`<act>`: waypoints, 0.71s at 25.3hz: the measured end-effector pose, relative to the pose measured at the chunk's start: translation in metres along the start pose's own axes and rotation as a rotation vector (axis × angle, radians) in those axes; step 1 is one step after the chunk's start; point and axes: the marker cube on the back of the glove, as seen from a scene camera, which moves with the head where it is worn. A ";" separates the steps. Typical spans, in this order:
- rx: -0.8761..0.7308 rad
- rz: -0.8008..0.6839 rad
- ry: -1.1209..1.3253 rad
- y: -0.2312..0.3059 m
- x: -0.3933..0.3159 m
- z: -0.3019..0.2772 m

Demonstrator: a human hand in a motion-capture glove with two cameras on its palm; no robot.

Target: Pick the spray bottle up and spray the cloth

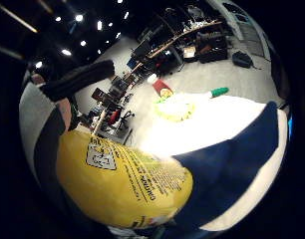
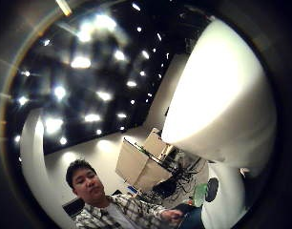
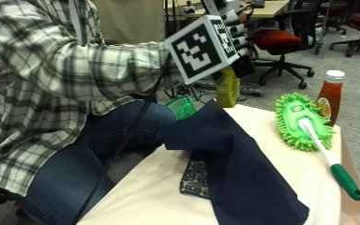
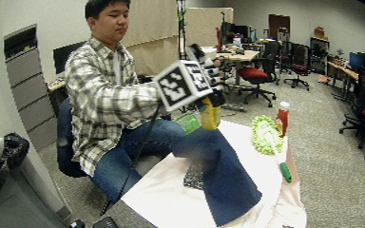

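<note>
Yellow spray bottle [image 3: 227, 89] hangs below the gloved grip [image 3: 237, 44] clasping its top, above the navy cloth [image 3: 242, 164].

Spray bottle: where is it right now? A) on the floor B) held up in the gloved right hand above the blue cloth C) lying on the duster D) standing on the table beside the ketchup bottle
B: the yellow spray bottle hangs from the gloved right hand, lifted off the table above the edge of the blue cloth.
</note>
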 end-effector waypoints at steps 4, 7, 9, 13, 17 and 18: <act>-0.001 0.023 -0.050 -0.014 0.027 0.042; -0.040 0.028 -0.069 -0.018 0.046 0.072; -0.081 0.033 -0.065 -0.017 0.060 0.089; -0.128 0.069 -0.034 -0.012 0.091 0.112; -0.156 0.094 0.025 -0.008 0.119 0.123; -0.164 0.097 0.027 -0.007 0.123 0.125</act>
